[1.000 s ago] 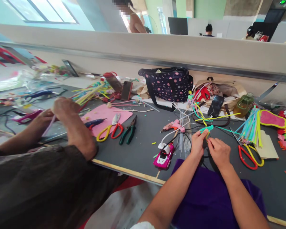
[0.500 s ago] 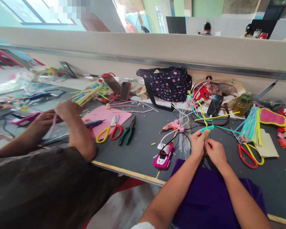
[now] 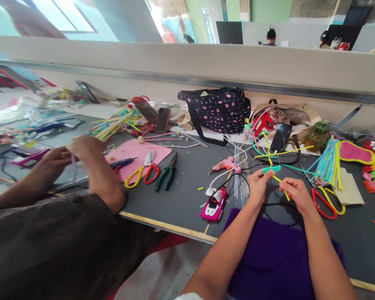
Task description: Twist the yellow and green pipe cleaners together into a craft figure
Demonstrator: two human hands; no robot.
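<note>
Your left hand (image 3: pixel 260 186) pinches the green strip (image 3: pixel 272 169), seemingly steadying it. At its four o'clock, your right hand (image 3: pixel 297 194) grips the yellow stem (image 3: pixel 277 178).

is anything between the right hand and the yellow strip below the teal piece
Nothing visible stands between them: the right hand pinches the yellow strip near its lower end, and the left hand holds the teal piece. The glue gun and nearest scissors lie off to either side.
</note>
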